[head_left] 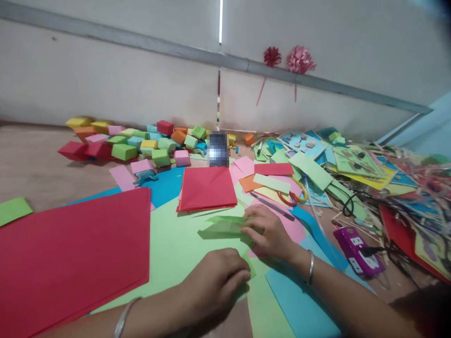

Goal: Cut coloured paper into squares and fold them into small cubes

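1. Head view, the right hand: the right hand (267, 231) has its thumb and fingers brought together on the right end of a green folded paper (220, 228), pinching it there.
2. Head view, the left hand: the left hand (218, 279) is curled, with the thumb drawn in toward the bent forefinger. A green edge (250, 267) shows just beside its thumb; whether this belongs to the same paper, and whether the fingers grip it, I cannot tell, as the fingertips are hidden.
3. Head view, the main relation: the green folded paper lies to the left of the right hand and beyond the left hand, on the far side of its knuckles. Its long axis runs roughly crosswise, with the free end pointing left. The right hand is the nearer, being in contact; the left hand sits closer to the wearer, a gap showing between its knuckles and the paper's free part.
4. Head view, around the hands: a pale green sheet (165, 253) spreads beneath the work. A red paper stack (209, 188) lies just beyond the folded paper, and a large red sheet (88, 249) lies to the left. A pen (273, 207) lies just past the right hand, and a blue sheet (296, 300) lies partly under the right forearm.
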Action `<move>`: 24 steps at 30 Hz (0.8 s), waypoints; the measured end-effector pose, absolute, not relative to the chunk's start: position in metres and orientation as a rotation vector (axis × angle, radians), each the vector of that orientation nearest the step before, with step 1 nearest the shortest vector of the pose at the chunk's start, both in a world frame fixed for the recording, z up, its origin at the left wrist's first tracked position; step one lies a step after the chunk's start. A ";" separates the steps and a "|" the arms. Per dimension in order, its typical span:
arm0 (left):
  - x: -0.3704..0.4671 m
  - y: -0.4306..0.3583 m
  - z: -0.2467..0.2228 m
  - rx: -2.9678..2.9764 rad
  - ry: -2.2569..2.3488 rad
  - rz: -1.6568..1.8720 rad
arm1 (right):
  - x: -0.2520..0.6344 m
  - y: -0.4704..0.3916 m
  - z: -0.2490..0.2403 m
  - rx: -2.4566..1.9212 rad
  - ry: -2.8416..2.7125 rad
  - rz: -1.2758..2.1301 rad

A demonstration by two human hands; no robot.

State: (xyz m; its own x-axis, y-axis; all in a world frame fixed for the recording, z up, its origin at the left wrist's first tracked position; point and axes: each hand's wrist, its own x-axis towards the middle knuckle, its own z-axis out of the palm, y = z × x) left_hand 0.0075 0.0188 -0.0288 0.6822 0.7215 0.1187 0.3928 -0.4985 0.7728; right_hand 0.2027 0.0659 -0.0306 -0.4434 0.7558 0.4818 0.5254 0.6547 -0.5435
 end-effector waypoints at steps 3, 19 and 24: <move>0.009 0.032 -0.024 1.525 1.072 0.658 | 0.201 0.059 -0.016 -1.073 -1.955 0.410; -0.007 0.064 0.008 0.547 0.970 1.202 | 0.144 0.070 0.013 -1.025 -2.609 -0.081; -0.013 0.071 0.008 0.657 1.102 1.189 | 0.139 0.079 0.023 -1.141 -2.357 0.061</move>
State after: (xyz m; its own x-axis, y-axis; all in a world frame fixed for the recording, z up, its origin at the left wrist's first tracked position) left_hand -0.0132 0.0709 0.0078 -0.0113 0.9476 -0.3192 -0.3906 0.2897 0.8738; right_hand 0.1394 0.0792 0.0230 -0.5123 0.7435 0.4297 0.7202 0.6446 -0.2567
